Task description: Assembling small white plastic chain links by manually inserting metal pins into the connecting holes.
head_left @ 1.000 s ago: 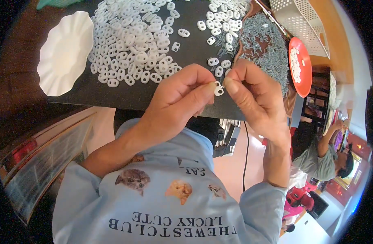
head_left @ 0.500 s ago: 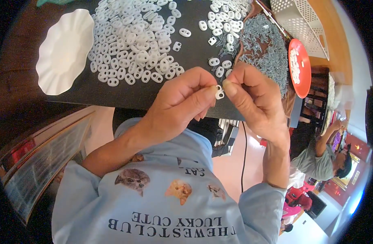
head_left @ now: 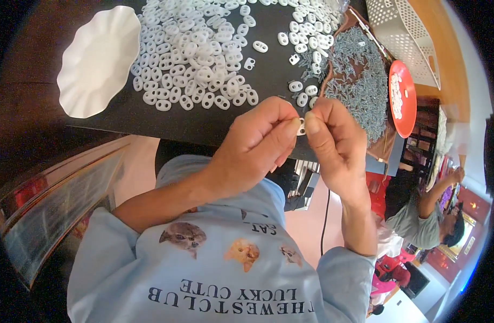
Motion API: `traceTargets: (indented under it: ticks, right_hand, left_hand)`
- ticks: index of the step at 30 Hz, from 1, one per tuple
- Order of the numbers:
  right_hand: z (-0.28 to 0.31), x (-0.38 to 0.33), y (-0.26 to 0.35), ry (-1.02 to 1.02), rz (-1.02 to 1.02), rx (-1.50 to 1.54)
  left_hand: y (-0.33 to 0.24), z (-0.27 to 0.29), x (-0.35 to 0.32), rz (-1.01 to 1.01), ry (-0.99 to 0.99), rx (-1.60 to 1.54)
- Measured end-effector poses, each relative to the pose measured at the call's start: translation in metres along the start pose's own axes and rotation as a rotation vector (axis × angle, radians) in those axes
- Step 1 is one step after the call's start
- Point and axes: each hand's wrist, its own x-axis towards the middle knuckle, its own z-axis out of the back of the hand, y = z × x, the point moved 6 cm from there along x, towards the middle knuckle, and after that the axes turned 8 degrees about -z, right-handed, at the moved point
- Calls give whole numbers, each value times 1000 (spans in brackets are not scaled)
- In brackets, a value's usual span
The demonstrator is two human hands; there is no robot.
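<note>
A small white oval two-hole plastic piece (head_left: 301, 127) is pinched between my hands, just off the table's front edge. My left hand (head_left: 260, 142) is closed, its thumb and forefinger gripping the piece from the left. From the right, the thumb and fingertips of my right hand (head_left: 338, 148) press on the same piece. Fingertips cover most of it, so I cannot tell whether something else is in the pinch. Beyond my hands, a large heap of similar white two-hole pieces (head_left: 177, 70) spreads over the dark table (head_left: 273, 70).
On the left stands a white wavy-edged dish (head_left: 99, 64). To the right lies a pile of tiny blue-grey parts (head_left: 360, 81) on brown cloth. Beside it are a red plate (head_left: 408, 121) holding small white bits and a perforated white basket (head_left: 406, 40). Another person (head_left: 427, 215) is at the far right.
My hands have come closer together, and the fingertips now hide more of the white piece. The whole view has shifted slightly, moving the table's contents to the right.
</note>
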Motion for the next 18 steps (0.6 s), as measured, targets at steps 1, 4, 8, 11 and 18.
traceTargets:
  ticks: [1, 4, 8, 11, 18]
  right_hand:
    - [1, 0, -2, -3, 2, -1]
    - [5, 0, 0, 7, 61, 13]
    - [6, -1, 3, 26, 10, -57]
    - [7, -3, 6, 22, 40, -85]
    - [1, -11, -1, 77, 6, -83]
  left_hand:
    - [0, 1, 0, -2, 3, 1]
    - [1, 2, 2, 35, 29, -22]
    - [4, 3, 0, 65, 96, 48]
    - [3, 1, -1, 34, 112, 107]
    - [8, 3, -6, 28, 131, 175]
